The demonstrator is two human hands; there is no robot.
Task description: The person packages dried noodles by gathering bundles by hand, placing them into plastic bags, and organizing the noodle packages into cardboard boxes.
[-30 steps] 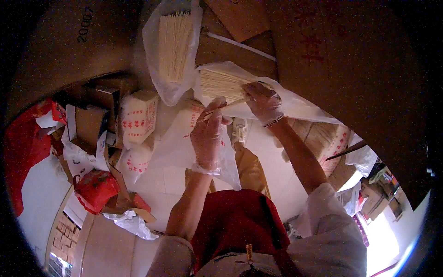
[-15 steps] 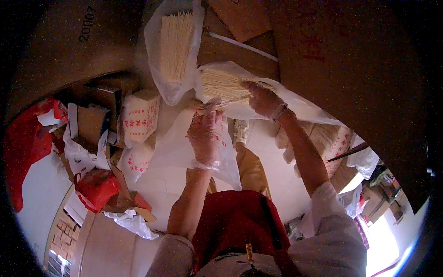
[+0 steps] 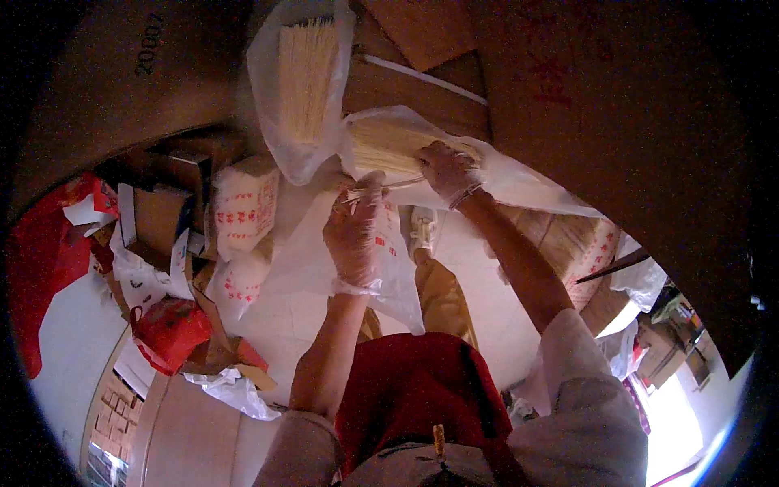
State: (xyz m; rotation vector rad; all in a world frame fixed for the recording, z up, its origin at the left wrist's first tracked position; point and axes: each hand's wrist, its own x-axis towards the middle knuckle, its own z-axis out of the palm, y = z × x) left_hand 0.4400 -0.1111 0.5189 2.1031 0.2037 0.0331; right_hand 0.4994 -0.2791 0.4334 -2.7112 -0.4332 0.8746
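Both my hands wear thin clear plastic gloves. My left hand [image 3: 355,235] is closed around the ends of a few thin sticks that look like bamboo skewers. A clear plastic bag with red print [image 3: 388,268] hangs beside and below it. My right hand [image 3: 449,172] is closed with its fingertips on the skewers, close to the mouth side of an opened bag. A bundle of pale skewers [image 3: 381,146] lies in that bag. Above it, another clear bag holds an upright skewer bundle [image 3: 308,81]. My right fingers partly hide what they pinch.
White packages with red print [image 3: 245,207] stand at the left, near cut-open cardboard boxes [image 3: 154,219] and a red bag [image 3: 170,333]. Wrapped bundles [image 3: 560,243] lie at the right. Large cardboard boxes [image 3: 584,97] close in at the top. My shoe [image 3: 422,229] stands on the tiled floor.
My right hand has moved left along the skewers, nearer to my left hand. My left hand has shifted slightly left. The bags have stayed nearly in place.
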